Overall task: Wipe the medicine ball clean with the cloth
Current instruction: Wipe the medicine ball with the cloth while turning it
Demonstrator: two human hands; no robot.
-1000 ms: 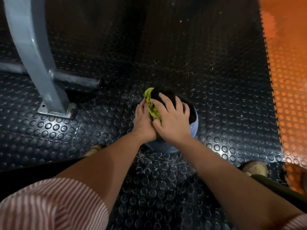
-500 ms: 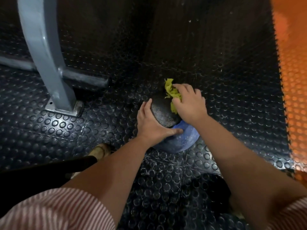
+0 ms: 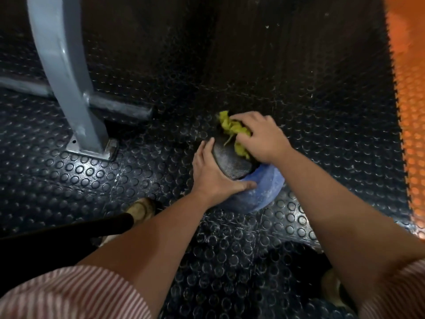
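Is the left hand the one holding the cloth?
No, the right hand holds the yellow cloth on the medicine ball, while the left hand rests bare on its side.

Views: one only, head; no second view to share ground with.
Mount: on the person's head, above the studded floor [image 3: 299, 88].
Facing: forward and steeply down; floor fills the frame.
Nearness: close; both forearms enter from the lower edge.
Centre: medicine ball [image 3: 232, 162], cloth [image 3: 230, 127], left hand [image 3: 213, 173], right hand [image 3: 262, 137], just right of middle.
Edges: grey metal post [image 3: 66, 72] upper left; orange mat [image 3: 411, 111] far right; striped sleeve [image 3: 69, 293] in the bottom left corner.
Optics: wide-angle; post reads as curved.
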